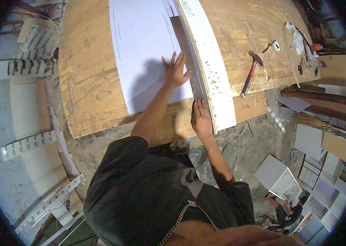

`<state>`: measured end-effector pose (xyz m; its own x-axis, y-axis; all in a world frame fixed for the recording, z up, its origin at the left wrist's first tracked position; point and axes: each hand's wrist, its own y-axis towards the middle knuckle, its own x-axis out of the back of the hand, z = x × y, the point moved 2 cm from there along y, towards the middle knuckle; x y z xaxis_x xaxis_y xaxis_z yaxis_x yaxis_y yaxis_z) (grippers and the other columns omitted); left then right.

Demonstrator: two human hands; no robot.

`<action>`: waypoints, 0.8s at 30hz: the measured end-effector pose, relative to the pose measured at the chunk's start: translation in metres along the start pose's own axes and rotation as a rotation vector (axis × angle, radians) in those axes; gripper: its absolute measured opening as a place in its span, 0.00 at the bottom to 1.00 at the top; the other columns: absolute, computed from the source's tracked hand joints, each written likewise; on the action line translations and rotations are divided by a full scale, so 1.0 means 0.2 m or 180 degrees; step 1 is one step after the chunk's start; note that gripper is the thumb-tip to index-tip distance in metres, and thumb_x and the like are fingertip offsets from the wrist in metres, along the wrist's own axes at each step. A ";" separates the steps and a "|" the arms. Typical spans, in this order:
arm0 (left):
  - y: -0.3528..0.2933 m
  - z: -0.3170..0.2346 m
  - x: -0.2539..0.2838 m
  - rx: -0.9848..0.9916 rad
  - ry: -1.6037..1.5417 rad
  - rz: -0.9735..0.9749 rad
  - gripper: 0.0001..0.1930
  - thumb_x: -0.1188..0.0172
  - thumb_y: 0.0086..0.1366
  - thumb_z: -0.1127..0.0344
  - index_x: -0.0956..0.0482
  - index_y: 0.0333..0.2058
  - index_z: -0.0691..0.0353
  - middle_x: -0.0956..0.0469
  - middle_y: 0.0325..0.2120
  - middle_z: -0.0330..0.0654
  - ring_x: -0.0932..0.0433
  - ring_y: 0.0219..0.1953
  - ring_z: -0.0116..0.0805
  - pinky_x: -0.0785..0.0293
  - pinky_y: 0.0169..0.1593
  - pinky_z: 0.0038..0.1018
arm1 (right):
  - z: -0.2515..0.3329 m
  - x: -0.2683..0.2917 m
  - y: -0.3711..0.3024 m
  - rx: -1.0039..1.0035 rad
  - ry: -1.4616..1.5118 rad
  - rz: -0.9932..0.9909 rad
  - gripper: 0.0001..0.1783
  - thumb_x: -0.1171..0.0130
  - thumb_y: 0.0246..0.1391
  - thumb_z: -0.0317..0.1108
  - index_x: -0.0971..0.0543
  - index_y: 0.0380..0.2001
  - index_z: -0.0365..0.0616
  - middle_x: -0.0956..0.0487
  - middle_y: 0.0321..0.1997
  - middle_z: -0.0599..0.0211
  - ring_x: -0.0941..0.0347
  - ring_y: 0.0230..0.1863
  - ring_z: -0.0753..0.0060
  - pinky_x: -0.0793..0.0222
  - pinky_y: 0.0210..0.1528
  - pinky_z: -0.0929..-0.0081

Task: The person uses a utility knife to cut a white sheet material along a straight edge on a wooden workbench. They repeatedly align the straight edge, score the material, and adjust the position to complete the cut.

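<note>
A large white sheet (138, 45), marked with several thin dark lines, lies on the wooden worktable (87, 82). Along its right side runs a dark strip (188, 57), next to a long white board (212, 78) with a pale wood edge and scattered bits on top. My left hand (176, 73) rests with fingers spread at the sheet's right edge, fingertips by the dark strip. Nearer to me, my right hand (201, 119) lies flat with fingers stretched out at the near end of the strip, beside the board's edge. Neither hand grips anything.
A claw hammer (251, 74) lies right of the white board. Farther right are a tape measure (276, 46), a white cloth (297, 39), scissors (300, 68) and a clear bottle (313, 64). Pale box-like panels (277, 176) stand on the floor, near another person (285, 213).
</note>
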<state>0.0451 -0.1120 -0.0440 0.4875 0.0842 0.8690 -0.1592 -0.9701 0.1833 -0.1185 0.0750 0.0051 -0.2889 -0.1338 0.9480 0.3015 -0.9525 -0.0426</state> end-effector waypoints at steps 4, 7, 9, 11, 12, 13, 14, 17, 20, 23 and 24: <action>0.00 0.00 0.00 0.0001 0.0001 -0.0002 0.42 0.37 0.57 0.48 0.39 0.66 0.60 0.43 0.69 0.41 0.52 0.72 0.47 0.75 0.66 0.71 | -0.01 0.00 0.02 0.0047 -0.0157 0.0081 0.34 0.47 0.51 0.25 0.35 0.63 0.30 0.36 0.68 0.46 0.47 0.72 0.45 0.52 0.74 0.53; 0.00 0.01 -0.02 -0.0031 0.0037 -0.0078 0.42 0.37 0.57 0.47 0.39 0.66 0.60 0.43 0.68 0.42 0.51 0.72 0.47 0.75 0.66 0.72 | -0.01 -0.01 0.03 0.0039 -0.0095 0.0070 0.33 0.48 0.51 0.25 0.36 0.63 0.29 0.36 0.68 0.46 0.47 0.72 0.46 0.52 0.74 0.54; 0.00 0.01 -0.03 -0.0047 0.0099 -0.0104 0.42 0.38 0.57 0.46 0.39 0.66 0.60 0.43 0.68 0.42 0.51 0.72 0.47 0.74 0.66 0.72 | 0.00 -0.01 0.04 0.0014 -0.0131 0.0143 0.33 0.48 0.52 0.25 0.36 0.63 0.29 0.36 0.68 0.45 0.47 0.73 0.46 0.51 0.74 0.54; 0.00 0.00 -0.01 -0.0037 0.0049 -0.0094 0.42 0.38 0.57 0.46 0.39 0.66 0.60 0.43 0.68 0.41 0.51 0.72 0.47 0.73 0.66 0.72 | -0.01 -0.01 0.04 0.0054 -0.0216 0.0143 0.32 0.48 0.52 0.25 0.36 0.63 0.29 0.36 0.68 0.45 0.46 0.72 0.46 0.51 0.74 0.54; 0.00 -0.01 -0.01 -0.0033 0.0023 -0.0090 0.42 0.38 0.57 0.46 0.39 0.66 0.60 0.43 0.68 0.41 0.51 0.72 0.47 0.72 0.66 0.73 | -0.01 -0.01 0.04 0.0073 -0.0259 0.0142 0.32 0.48 0.52 0.25 0.36 0.63 0.28 0.36 0.68 0.45 0.46 0.72 0.46 0.51 0.74 0.54; 0.00 0.00 -0.02 -0.0019 0.0047 -0.0096 0.42 0.38 0.57 0.46 0.39 0.66 0.60 0.43 0.68 0.41 0.51 0.72 0.47 0.72 0.66 0.73 | -0.01 0.00 0.04 0.0092 -0.0304 0.0148 0.32 0.48 0.53 0.26 0.36 0.63 0.29 0.35 0.68 0.45 0.46 0.72 0.46 0.50 0.74 0.54; 0.00 0.00 -0.02 -0.0007 0.0071 -0.0103 0.41 0.38 0.57 0.46 0.38 0.66 0.59 0.43 0.68 0.40 0.51 0.72 0.47 0.71 0.66 0.73 | -0.01 0.00 0.04 0.0109 -0.0349 0.0153 0.32 0.48 0.53 0.26 0.36 0.63 0.29 0.35 0.68 0.45 0.45 0.72 0.46 0.50 0.73 0.54; 0.01 0.01 -0.04 0.0010 0.0112 -0.0140 0.41 0.38 0.57 0.45 0.38 0.65 0.59 0.43 0.68 0.40 0.51 0.72 0.47 0.71 0.66 0.73 | 0.00 0.02 0.05 0.0099 -0.0300 0.0181 0.32 0.48 0.54 0.27 0.35 0.63 0.29 0.35 0.68 0.45 0.45 0.71 0.46 0.49 0.73 0.55; 0.02 0.01 -0.04 -0.0023 0.0259 -0.0222 0.42 0.38 0.56 0.45 0.38 0.65 0.59 0.43 0.68 0.40 0.50 0.72 0.46 0.70 0.65 0.74 | 0.02 0.06 0.07 0.0035 -0.0129 0.0264 0.34 0.49 0.53 0.25 0.38 0.64 0.30 0.40 0.70 0.44 0.48 0.73 0.45 0.52 0.74 0.56; 0.02 0.01 -0.05 -0.0068 0.0319 -0.0274 0.42 0.38 0.56 0.45 0.38 0.66 0.59 0.44 0.69 0.39 0.50 0.72 0.45 0.70 0.65 0.74 | 0.02 0.08 0.08 0.0021 -0.0064 0.0261 0.35 0.50 0.53 0.23 0.40 0.66 0.31 0.42 0.71 0.43 0.50 0.73 0.43 0.54 0.75 0.56; 0.02 0.01 -0.05 -0.0080 0.0314 -0.0283 0.42 0.38 0.56 0.45 0.38 0.66 0.59 0.44 0.69 0.39 0.51 0.72 0.45 0.70 0.65 0.74 | 0.02 0.08 0.09 0.0028 -0.0062 0.0243 0.34 0.50 0.54 0.23 0.41 0.66 0.31 0.43 0.71 0.42 0.50 0.73 0.43 0.54 0.75 0.55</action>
<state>0.0423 -0.1182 -0.0526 0.4140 0.1928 0.8896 -0.1412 -0.9519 0.2720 -0.1151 0.0573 0.0212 -0.2471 -0.2006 0.9480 0.3301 -0.9373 -0.1123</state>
